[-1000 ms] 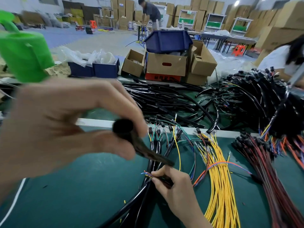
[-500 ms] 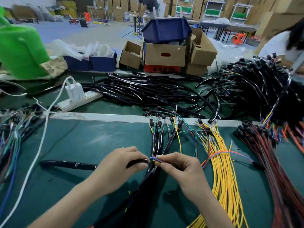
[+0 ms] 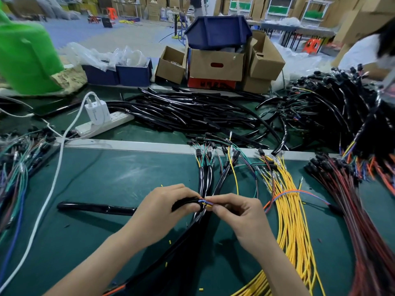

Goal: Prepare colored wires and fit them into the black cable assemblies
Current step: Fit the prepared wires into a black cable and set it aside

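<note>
Starting far left, there's a big green container (image 3: pixel 25 54) at the back and a messy bundle of mixed-colour wires (image 3: pixel 15 167) spilling onto the green mat (image 3: pixel 106 178). A white cable (image 3: pixel 46 210) snakes from the near edge up to a power strip (image 3: pixel 106 124) with a white charger block (image 3: pixel 97 111) plugged in. Behind that sit two dark blue bins (image 3: pixel 119 75) stuffed with clear plastic.

Moving in, a black sleeve tube (image 3: pixel 96 208) lies flat on the mat and runs in under the left hand (image 3: pixel 164 208), whose fingers are curled round the tube's end. A little bunch of coloured wire ends (image 3: pixel 204 202) (blue, purple, yellow) pokes out right at that tip. The right hand (image 3: pixel 241 214) has them pinched between thumb and forefinger, tight against the sleeve mouth. Both hands are over a bunch of black cable assemblies (image 3: pixel 205 180) that stretches away, with small connectors fanning out at the far end.

Further back in the middle is a pile of loose black tubing (image 3: pixel 192 112), then cardboard boxes (image 3: pixel 215 65) with a blue bin (image 3: pixel 215 28) on top.

Right of the hands is a thick sheaf of yellow wires (image 3: pixel 288 221), with an orange-and-blue wire (image 3: pixel 299 191) looping across it. Dark red wires (image 3: pixel 352 199) lie along the right edge, and behind them is a big heap of black harnesses (image 3: pixel 331 107).
</note>
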The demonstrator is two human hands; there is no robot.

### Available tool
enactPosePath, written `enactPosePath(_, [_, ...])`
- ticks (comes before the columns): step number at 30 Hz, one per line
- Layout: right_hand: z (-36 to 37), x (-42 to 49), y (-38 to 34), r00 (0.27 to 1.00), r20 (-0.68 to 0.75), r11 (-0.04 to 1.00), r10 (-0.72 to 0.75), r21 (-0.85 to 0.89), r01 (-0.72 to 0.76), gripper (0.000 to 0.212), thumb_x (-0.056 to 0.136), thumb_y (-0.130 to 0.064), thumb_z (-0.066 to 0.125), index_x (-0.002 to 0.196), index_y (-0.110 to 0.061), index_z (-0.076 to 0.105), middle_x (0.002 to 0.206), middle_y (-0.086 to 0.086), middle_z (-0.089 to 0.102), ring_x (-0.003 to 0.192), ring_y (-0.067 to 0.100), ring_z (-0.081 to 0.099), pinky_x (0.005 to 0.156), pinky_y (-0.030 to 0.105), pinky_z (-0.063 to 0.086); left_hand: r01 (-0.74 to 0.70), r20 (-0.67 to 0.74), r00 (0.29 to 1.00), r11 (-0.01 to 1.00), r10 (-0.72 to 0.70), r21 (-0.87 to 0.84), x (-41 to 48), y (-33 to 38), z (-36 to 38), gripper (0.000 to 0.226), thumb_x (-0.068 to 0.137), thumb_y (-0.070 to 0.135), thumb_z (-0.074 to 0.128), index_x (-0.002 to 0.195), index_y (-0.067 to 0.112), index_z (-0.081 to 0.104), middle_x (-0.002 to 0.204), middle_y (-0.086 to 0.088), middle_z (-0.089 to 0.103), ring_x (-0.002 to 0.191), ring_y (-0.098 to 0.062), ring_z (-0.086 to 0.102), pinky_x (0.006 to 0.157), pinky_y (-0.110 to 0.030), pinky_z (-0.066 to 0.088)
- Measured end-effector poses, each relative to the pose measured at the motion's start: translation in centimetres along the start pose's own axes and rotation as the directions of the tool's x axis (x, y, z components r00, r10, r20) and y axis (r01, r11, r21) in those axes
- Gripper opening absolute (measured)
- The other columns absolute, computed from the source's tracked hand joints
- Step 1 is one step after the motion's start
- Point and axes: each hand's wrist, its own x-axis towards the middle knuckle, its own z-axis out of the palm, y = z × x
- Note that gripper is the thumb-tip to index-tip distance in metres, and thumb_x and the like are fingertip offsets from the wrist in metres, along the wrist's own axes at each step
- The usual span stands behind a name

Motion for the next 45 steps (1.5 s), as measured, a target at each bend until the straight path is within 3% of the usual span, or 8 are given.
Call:
enactPosePath(6, [0.1, -0.2, 0.0, 0.999, -0.033, 0.995, -0.036, -0.099, 0.033, 0.029, 0.083, -0.001, 0.068, 0.087, -0.028, 0.077, 0.082, -0.008, 0.075, 0.08, 0.008, 0.07, 0.073, 0.016, 0.05, 0.007, 0.001, 1.0, 1.0, -0.007, 0.008, 0.0, -0.2, 0.3, 0.02, 0.08, 0.04, 0.061, 0.096, 0.033, 0.07, 0.077, 0.028, 0.057, 0.071, 0.005, 0.053, 0.067, -0.022, 0.043])
enactPosePath(11, [0.2, -0.4, -0.4, 0.993, -0.027, 0.977, -0.117, -0.185, 0.11, 0.031, 0.081, -0.002, 0.07, 0.088, -0.032, 0.076, 0.082, -0.016, 0.073, 0.079, 0.003, 0.069, 0.07, 0.011, 0.047, 0.021, -0.001, 1.0, 1.0, -0.021, 0.011, 0.1, -0.2, 0.4, 0.022, 0.08, 0.042, 0.06, 0.098, 0.034, 0.07, 0.073, 0.025, 0.057, 0.07, 0.002, 0.054, 0.068, -0.029, 0.046])
enactPosePath(16, [0.1, -0.5, -0.5, 0.995, -0.001, 0.976, -0.098, -0.195, 0.096, 0.028, 0.08, 0.001, 0.069, 0.088, -0.024, 0.077, 0.078, -0.015, 0.073, 0.071, -0.001, 0.065, 0.065, 0.007, 0.043, -0.002, 0.044, 0.999, 1.0, 0.001, 0.024, 0.1, -0.3, 0.4, 0.016, 0.084, 0.033, 0.068, 0.099, 0.035, 0.07, 0.079, 0.02, 0.062, 0.074, 0.001, 0.057, 0.071, -0.023, 0.045])
enactPosePath(19, [0.0, -0.5, -0.5, 0.998, 0.032, 0.98, -0.06, -0.188, 0.065, 0.028, 0.08, 0.001, 0.068, 0.087, -0.025, 0.077, 0.079, -0.013, 0.073, 0.071, 0.002, 0.066, 0.066, 0.01, 0.045, -0.04, 0.115, 0.993, 0.997, 0.032, 0.066, 0.3, -0.2, 0.3, 0.017, 0.084, 0.034, 0.067, 0.1, 0.035, 0.071, 0.072, 0.022, 0.056, 0.069, 0.008, 0.051, 0.064, -0.015, 0.038])
enactPosePath(26, [-0.7, -0.3, -0.6, 0.99, 0.138, 0.985, 0.024, -0.175, 0.0, 0.018, 0.082, -0.009, 0.071, 0.084, -0.026, 0.077, 0.074, 0.002, 0.072, 0.063, 0.006, 0.057, 0.061, 0.016, 0.042, -0.079, 0.298, 0.954, 0.99, 0.042, 0.115, 0.7, -0.1, -0.5, 0.017, 0.086, 0.04, 0.064, 0.103, 0.037, 0.068, 0.073, 0.015, 0.054, 0.067, -0.001, 0.051, 0.066, -0.035, 0.046])
enactPosePath(33, [-0.9, -0.2, -0.7, 0.981, 0.19, 0.991, 0.035, -0.131, -0.01, 0.019, 0.078, -0.005, 0.075, 0.08, -0.023, 0.072, 0.076, -0.004, 0.072, 0.07, 0.003, 0.063, 0.068, 0.015, 0.047, -0.113, 0.377, 0.925, 0.98, 0.043, 0.166, 1.0, 0.2, -1.0, 0.021, 0.086, 0.045, 0.06, 0.106, 0.04, 0.067, 0.077, 0.014, 0.057, 0.069, 0.0, 0.05, 0.068, -0.036, 0.047])
enactPosePath(39, [-0.9, -0.5, -0.6, 0.986, 0.167, 0.983, -0.013, -0.18, 0.044, 0.017, 0.074, -0.007, 0.079, 0.08, -0.022, 0.074, 0.076, -0.006, 0.071, 0.07, 0.001, 0.063, 0.066, 0.012, 0.045, -0.117, 0.324, 0.945, 0.974, 0.05, 0.192, 0.7, 0.6, -0.8, 0.037, 0.083, 0.055, 0.043, 0.1, 0.035, 0.07, 0.075, 0.012, 0.061, 0.063, 0.002, 0.046, 0.062, -0.03, 0.046])
enactPosePath(45, [-0.5, -0.5, -0.4, 0.984, 0.122, 0.961, -0.132, -0.228, 0.158, 0.014, 0.075, -0.002, 0.076, 0.08, -0.016, 0.074, 0.076, -0.006, 0.071, 0.069, 0.003, 0.064, 0.064, 0.011, 0.045, -0.102, 0.28, 0.959, 0.97, 0.037, 0.221, 0.7, 0.6, -0.5, 0.037, 0.081, 0.055, 0.042, 0.094, 0.034, 0.069, 0.073, 0.012, 0.062, 0.063, -0.001, 0.049, 0.06, -0.033, 0.047])
